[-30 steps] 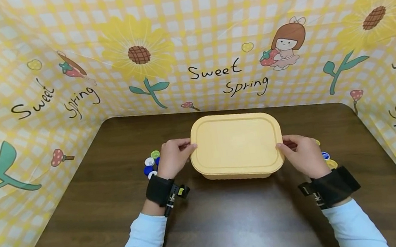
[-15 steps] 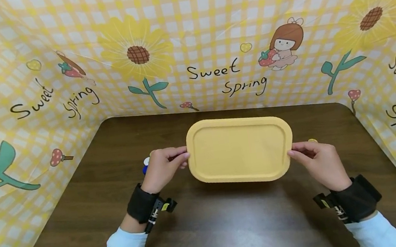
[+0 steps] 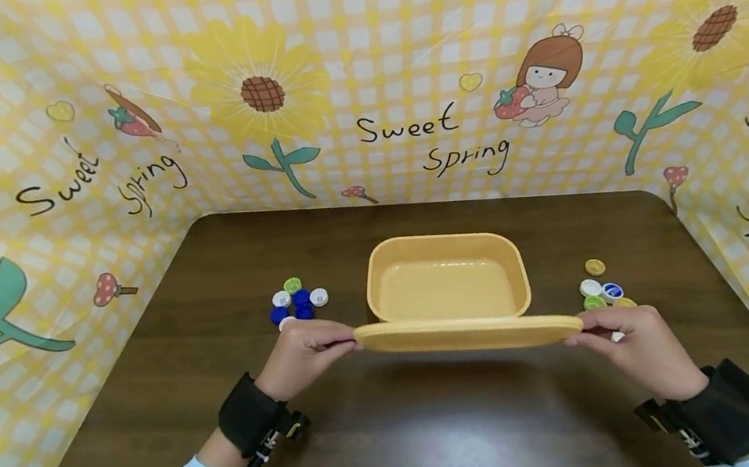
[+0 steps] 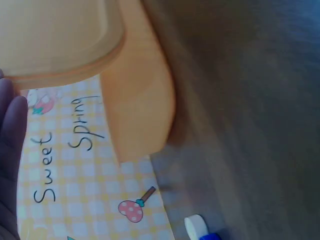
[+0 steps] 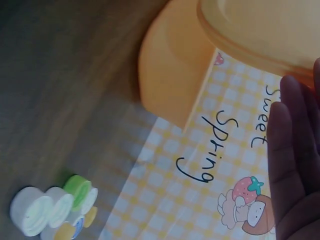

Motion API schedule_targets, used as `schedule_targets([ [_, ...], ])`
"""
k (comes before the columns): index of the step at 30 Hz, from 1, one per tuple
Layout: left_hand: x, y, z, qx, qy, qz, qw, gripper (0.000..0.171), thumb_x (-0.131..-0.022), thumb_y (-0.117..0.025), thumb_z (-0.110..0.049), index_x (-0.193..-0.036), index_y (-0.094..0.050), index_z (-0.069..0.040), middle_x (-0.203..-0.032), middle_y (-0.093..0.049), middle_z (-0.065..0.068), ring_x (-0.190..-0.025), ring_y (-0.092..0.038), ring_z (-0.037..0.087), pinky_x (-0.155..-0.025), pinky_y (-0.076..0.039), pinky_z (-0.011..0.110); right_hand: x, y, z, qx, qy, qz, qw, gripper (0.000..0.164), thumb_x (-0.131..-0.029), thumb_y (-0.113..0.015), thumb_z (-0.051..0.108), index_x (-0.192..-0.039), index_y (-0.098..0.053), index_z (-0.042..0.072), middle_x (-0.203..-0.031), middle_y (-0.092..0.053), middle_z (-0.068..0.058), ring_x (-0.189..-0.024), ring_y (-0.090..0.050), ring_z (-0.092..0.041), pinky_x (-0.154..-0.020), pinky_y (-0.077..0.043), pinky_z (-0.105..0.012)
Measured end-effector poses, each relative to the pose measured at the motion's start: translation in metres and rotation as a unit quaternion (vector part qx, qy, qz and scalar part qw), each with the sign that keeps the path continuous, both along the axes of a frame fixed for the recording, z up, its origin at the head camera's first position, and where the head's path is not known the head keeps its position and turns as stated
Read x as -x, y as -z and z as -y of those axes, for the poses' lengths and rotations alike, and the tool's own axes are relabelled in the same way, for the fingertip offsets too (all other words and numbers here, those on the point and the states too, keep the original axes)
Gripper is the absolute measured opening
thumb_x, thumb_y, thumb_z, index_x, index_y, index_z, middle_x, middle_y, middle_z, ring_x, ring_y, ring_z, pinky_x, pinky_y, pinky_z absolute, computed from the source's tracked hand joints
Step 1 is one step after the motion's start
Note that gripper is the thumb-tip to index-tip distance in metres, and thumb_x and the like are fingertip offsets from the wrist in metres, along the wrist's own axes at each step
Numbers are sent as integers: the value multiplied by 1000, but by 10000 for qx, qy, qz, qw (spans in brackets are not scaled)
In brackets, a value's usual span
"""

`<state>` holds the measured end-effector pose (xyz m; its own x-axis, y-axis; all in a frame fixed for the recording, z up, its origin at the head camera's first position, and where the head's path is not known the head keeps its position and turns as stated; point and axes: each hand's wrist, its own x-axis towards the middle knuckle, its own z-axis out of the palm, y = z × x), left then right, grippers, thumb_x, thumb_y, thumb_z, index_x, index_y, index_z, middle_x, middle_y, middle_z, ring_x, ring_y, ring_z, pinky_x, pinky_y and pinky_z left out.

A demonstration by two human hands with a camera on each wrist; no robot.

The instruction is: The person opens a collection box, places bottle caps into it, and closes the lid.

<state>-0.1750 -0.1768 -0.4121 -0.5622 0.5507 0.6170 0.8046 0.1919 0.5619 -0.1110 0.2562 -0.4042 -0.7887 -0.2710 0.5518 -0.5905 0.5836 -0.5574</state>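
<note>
Lid: the yellow lid [image 3: 469, 333] is hanging off the box, on the near side of it, and is showing almost edge-on from the head; a shadow is lying on the table below. Whether it is touching the box's near rim, I cannot tell.
Left hand: the left hand [image 3: 300, 358] is pinching the lid's left end between thumb and fingers.
Right hand: the right hand [image 3: 646, 351] is pinching the opposite end the same way, thumb toward the body.
Box: the yellow box [image 3: 449, 287] is sitting upright on the dark table [image 3: 401, 435], its mouth facing up and its inside showing.
Caps, left: the left-hand caps [image 3: 302, 298], blue, white and green, are lying in a loose cluster beside the box, apart from it.
Caps, right: the right-hand caps [image 3: 591, 288], white, blue, green and yellow, are lying beyond the box's other end; the right hand is partly covering one white piece.
Cloth: a yellow checked cloth [image 3: 386, 50] is hanging behind the table.
Step in hand: judging by the pose, the hands are handling the freed lid, with the box standing uncovered.
Next move: setting the lid down would probably be calling for both ends staying level, some room away from both cap clusters, and both pinches letting go together.
</note>
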Motion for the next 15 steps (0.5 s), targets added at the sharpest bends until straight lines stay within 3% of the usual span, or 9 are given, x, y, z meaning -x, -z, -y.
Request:
schedule_targets([
  [2,-1,3,1,113,107,-303,9994,26,-69,-79,15,-90,-76,2,-86,-73,9,-76,-70,17,-67,-56,21,-4,3,-1,-68,-177,-107,9998,41,-59,-82,-16,-87,-76,14,-82,-70,7,-70,-60,0,-58,-46,-11],
  [7,-4,9,6,497,207,-598,9968,13,-88,-71,-9,-97,-76,-1,-92,-74,6,-82,-71,15,-73,-56,23,-10,13,-2,-216,-707,-105,9972,43,-61,-80,-17,-94,-76,9,-91,-73,-1,-88,-65,0,-71,-50,-10],
  [11,-6,14,9,792,255,-606,9947,13,-85,-74,-3,-98,-76,-1,-93,-73,6,-84,-70,14,-75,-55,22,-12,26,-2,-370,-993,-110,9943,12,-84,-72,14,-94,-76,8,-93,-73,-1,-88,-67,-4,-73,-50,-10],
  [15,-7,19,11,934,339,-554,9935,27,-74,-78,10,-98,-76,-2,-93,-73,6,-84,-70,13,-76,-55,22,-12,37,-2,-516,-1136,-306,9917,38,-95,-52,40,-93,-76,11,-92,-73,1,-83,-68,-8,-73,-50,-10],
])
